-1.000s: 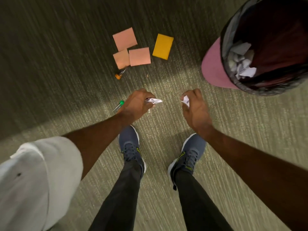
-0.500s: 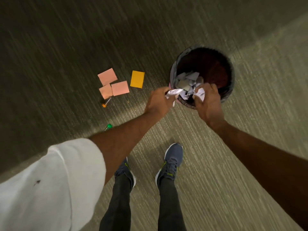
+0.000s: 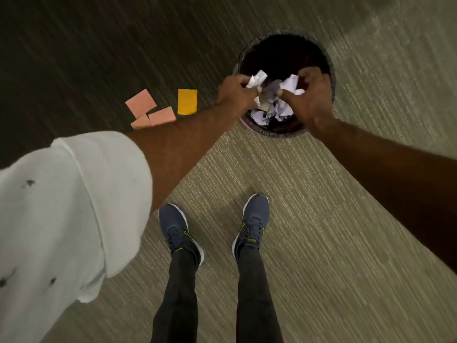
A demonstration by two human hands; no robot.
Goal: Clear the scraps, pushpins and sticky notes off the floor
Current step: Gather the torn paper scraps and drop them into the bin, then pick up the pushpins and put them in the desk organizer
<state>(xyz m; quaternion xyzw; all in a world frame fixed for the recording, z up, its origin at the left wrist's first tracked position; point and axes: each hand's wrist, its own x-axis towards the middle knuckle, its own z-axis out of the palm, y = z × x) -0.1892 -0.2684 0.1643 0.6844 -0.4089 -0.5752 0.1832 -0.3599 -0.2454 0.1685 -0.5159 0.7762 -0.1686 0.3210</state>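
Observation:
Both hands are over the mouth of the round dark bin point(image 3: 330, 78). My left hand point(image 3: 235, 92) pinches a crumpled white paper scrap point(image 3: 257, 79) above the bin's near left side. My right hand point(image 3: 309, 95) holds another white scrap point(image 3: 290, 84) over the middle of the opening. Several crumpled papers point(image 3: 274, 110) lie inside the bin. On the carpet to the left lie three pink sticky notes point(image 3: 141, 103) and one yellow sticky note point(image 3: 187, 102). My left forearm hides the floor where the pushpins lay.
Grey-green ribbed carpet point(image 3: 321, 219) covers the floor, darker toward the top left. My two feet in dark blue shoes point(image 3: 254, 224) stand below the bin. A white sleeve point(image 3: 61, 206) fills the lower left.
I have straightened up, so the floor looks farther away. Both hands carried their paper scraps from near the carpet up over the bin. The pushpins have gone behind my left arm.

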